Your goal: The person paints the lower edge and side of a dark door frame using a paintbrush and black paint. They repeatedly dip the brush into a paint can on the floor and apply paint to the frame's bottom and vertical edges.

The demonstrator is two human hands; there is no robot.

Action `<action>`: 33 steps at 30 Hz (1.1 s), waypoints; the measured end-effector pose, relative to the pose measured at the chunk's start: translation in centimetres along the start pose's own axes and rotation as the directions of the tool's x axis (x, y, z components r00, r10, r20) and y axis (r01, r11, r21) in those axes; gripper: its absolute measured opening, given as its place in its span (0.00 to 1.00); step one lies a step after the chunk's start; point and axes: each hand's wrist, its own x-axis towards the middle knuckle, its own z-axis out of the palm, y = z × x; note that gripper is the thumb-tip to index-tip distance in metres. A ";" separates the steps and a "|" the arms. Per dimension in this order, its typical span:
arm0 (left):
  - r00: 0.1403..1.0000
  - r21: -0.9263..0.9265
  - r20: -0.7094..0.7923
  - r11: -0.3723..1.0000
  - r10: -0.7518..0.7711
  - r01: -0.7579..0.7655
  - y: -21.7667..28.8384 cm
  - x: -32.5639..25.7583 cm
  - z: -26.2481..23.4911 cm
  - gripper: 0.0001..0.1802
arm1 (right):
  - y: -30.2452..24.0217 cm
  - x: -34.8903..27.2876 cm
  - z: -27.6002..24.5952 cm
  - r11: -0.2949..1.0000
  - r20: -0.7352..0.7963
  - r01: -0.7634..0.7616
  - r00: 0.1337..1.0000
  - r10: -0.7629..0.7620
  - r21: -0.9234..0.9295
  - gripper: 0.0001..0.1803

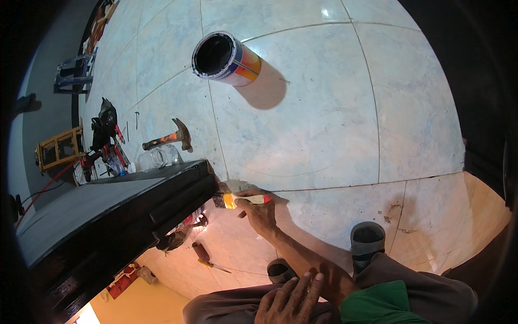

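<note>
My right hand (260,215) is closed round the pale handle of a paintbrush (229,201), which has a yellow band and dark bristles. Its bristles meet the end of a large black-painted piece (178,197), a panel or furniture part with a grey upper face. Whether they press on it or just hover is hard to tell. Low in view, my left hand (291,298) lies with fingers stretched out over my thigh, close to my right forearm. Farther off, a paint can (245,67) stands open on the tiles, dark inside, its rim smeared with paint.
Beyond the black piece lie a hammer (162,141), a clear plastic bottle (159,156) and a black plastic bag (104,125). A yellow-handled screwdriver (213,265) is on the floor before my feet. At the left stand a blue stool (74,73) and a wooden frame (58,148).
</note>
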 end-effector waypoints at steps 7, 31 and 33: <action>1.000 0.002 -0.006 1.000 0.006 -0.006 -0.1 -0.2 0.1 0.52 | 0.6 -1.3 -0.1 0.982 -0.004 0.020 1.000 -0.022 -0.187 0.13; 1.000 -0.004 -0.001 1.000 -0.003 0.003 -0.3 -1.3 0.2 0.50 | 0.0 -1.0 0.9 0.995 -0.026 0.052 0.998 -0.054 -0.083 0.12; 1.000 0.001 0.010 1.000 -0.007 0.007 -0.4 -1.5 0.2 0.50 | -0.2 -1.3 0.2 0.968 0.033 0.000 0.999 0.009 -0.250 0.12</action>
